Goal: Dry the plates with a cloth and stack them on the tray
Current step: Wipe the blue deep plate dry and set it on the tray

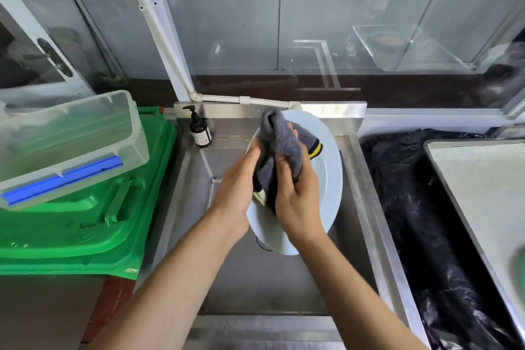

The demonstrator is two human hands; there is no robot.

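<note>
The pale plate (329,176) is held tilted above the steel sink (366,207), gripped at its left edge by the left hand (237,193). The grey cloth (284,148) is grasped in the curled fingers of the right hand (295,199) and pressed against the plate face

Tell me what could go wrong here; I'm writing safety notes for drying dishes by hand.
The plate is held tilted over the steel sink, gripped only at its edge by the left hand; it could slip and chip. The right hand bunches the cloth on one spot, so parts may stay wet. The tray lies off to the right, past the black plastic bag, so the carry across is another chance to drop it.
</note>
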